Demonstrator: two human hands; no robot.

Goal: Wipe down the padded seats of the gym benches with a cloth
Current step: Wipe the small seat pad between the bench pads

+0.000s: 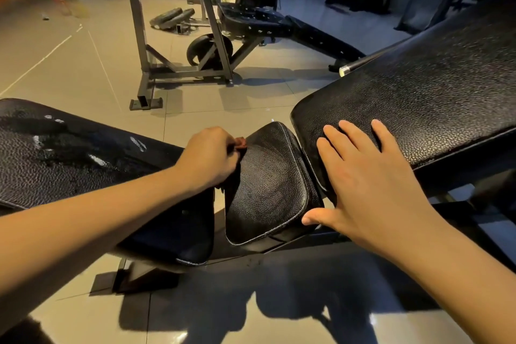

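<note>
A small black padded seat lies in the middle, between two longer black pads. My left hand grips a dark reddish cloth bunched at the seat's left edge; most of the cloth is hidden under the hand. My right hand rests flat with spread fingers on the near end of the long inclined back pad to the right. The pad on the left looks worn, with pale scuffs and damp-looking patches.
A barbell rack with another black bench stands behind on the tiled floor. Weight plates lie further back. A bar end juts out beside the inclined pad. Dark machines stand at the back right.
</note>
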